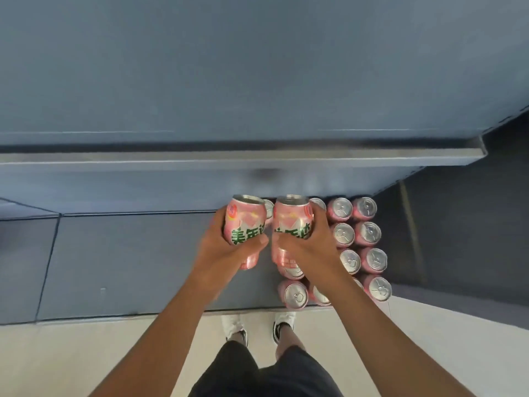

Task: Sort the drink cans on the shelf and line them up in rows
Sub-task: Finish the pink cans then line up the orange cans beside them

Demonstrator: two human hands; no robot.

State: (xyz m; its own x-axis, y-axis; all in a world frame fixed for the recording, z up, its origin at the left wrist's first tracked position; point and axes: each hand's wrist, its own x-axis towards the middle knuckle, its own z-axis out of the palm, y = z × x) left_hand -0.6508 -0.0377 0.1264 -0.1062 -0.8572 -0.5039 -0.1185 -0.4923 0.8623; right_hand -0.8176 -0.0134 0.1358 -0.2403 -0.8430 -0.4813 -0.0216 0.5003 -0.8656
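Observation:
My left hand (229, 250) grips a pink drink can (246, 222) with green lettering, held tilted above the grey shelf (128, 267). My right hand (309, 245) grips a second pink can (292, 222) right beside it, the two cans almost touching. To the right, several pink cans (369, 233) with silver tops stand upright in neat rows on the shelf. More of them (294, 295) stand near the front edge, partly hidden under my right forearm.
An upper grey shelf (257, 159) overhangs the back of the lower one. The left part of the lower shelf is bare grey surface. Below lie a pale floor (86, 353) and the person's white shoes (234, 325).

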